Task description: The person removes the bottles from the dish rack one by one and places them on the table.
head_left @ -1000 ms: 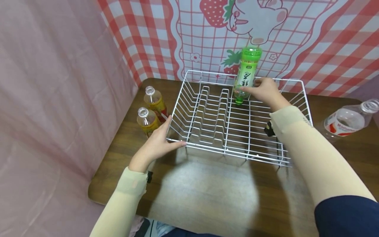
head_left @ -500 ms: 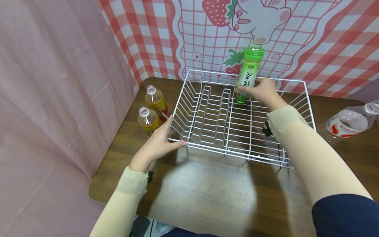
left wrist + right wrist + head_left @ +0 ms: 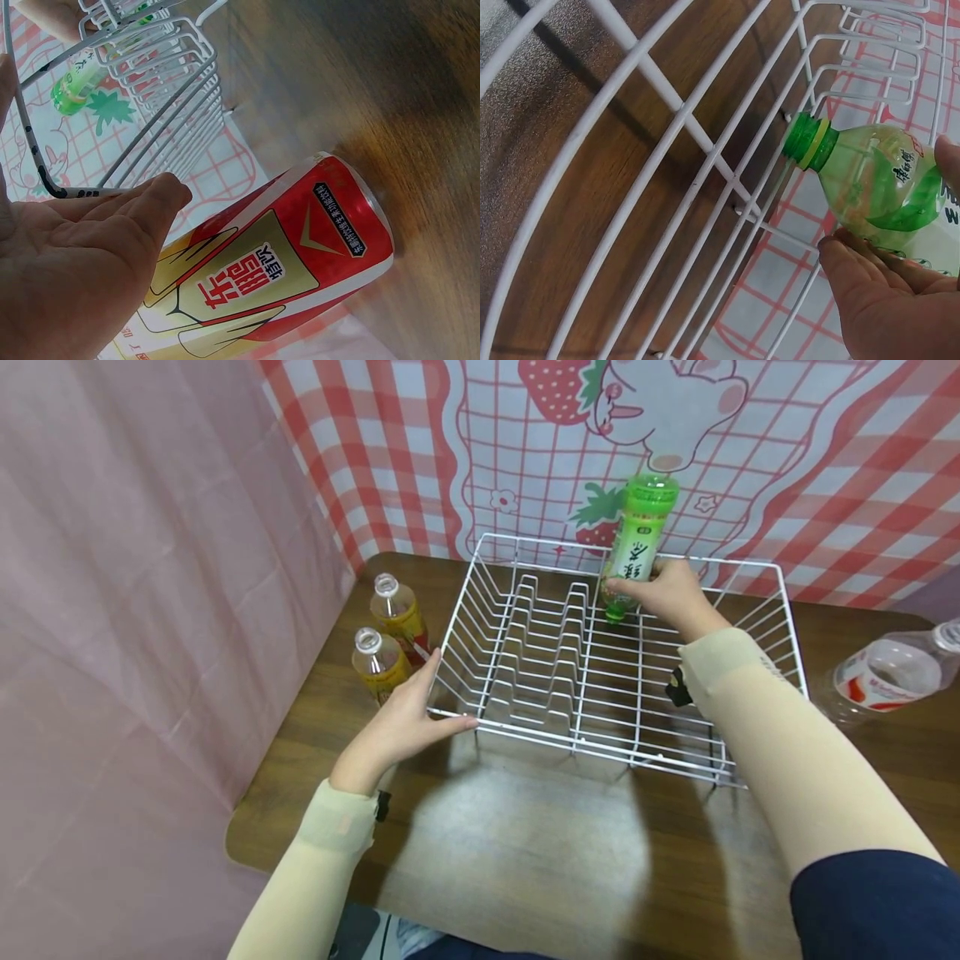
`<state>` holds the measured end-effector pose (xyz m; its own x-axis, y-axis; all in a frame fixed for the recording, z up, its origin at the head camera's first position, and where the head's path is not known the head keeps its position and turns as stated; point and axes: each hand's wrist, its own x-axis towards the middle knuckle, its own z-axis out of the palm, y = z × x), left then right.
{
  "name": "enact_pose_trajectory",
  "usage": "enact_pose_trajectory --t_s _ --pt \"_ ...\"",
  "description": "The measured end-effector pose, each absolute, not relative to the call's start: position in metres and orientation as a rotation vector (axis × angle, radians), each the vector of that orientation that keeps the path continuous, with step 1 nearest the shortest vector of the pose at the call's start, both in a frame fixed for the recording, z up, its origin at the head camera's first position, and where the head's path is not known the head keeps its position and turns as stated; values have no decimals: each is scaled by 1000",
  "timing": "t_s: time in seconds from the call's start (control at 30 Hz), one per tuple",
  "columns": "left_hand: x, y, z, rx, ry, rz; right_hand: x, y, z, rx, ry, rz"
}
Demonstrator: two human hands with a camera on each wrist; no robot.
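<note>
A green tea bottle (image 3: 633, 552) stands upside down at the back of a white wire dish rack (image 3: 551, 739), green cap (image 3: 811, 142) downward and base against the patterned cloth. My right hand (image 3: 672, 597) grips the bottle near its shoulder, thumb on one side and fingers on the other. In the right wrist view the cap is right at the rack's wires. My left hand (image 3: 401, 718) rests on the rack's front left corner, fingers extended along the side and thumb along the front rim. Beside it, a red and gold drink bottle (image 3: 247, 277) stands outside the rack.
Another yellow-labelled bottle (image 3: 397, 610) stands behind the first, left of the rack. A clear bottle with a red and white label (image 3: 885, 672) is on the right. The wooden table (image 3: 525, 843) extends in front. A pink curtain (image 3: 150, 610) hangs at the left, a checked cloth (image 3: 390, 460) behind.
The whole scene drifts slightly to the right in the head view. Both hands keep their places, the right still on the green tea bottle and the left on the rack corner.
</note>
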<state>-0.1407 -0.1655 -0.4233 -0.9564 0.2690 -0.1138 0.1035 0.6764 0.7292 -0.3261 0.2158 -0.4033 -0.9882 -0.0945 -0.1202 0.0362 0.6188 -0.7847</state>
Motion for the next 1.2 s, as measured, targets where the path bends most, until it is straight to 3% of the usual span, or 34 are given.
enact_pose_trajectory --t_s 1.2 --pt "-141 -164 -420 276 2668 1131 -325 219 -396 -41 2689 -1250"
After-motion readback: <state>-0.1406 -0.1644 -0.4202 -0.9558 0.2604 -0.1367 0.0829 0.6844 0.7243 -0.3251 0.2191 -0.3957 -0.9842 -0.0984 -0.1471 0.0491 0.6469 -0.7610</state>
